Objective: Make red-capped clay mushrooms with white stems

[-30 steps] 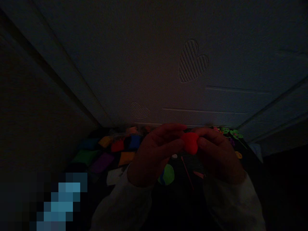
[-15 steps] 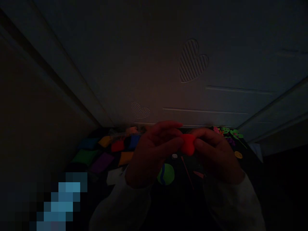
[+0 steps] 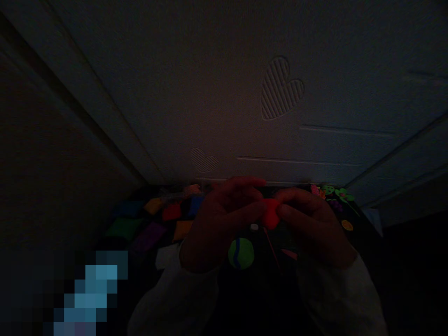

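Observation:
The scene is very dark. A small lump of red clay is pinched between the fingertips of both hands, held up in front of me. My left hand grips it from the left, fingers curled. My right hand grips it from the right. Both wrists wear pale sleeves. Below the hands lies a green disc with a blue mark on a dark surface.
Several coloured clay packets lie at the left on the dark surface. A thin pink tool and small green and pink shapes are at the right. A pale wall with heart patterns stands behind.
The hands have pressed closer together, so less of the red clay shows. The green disc below is more visible now.

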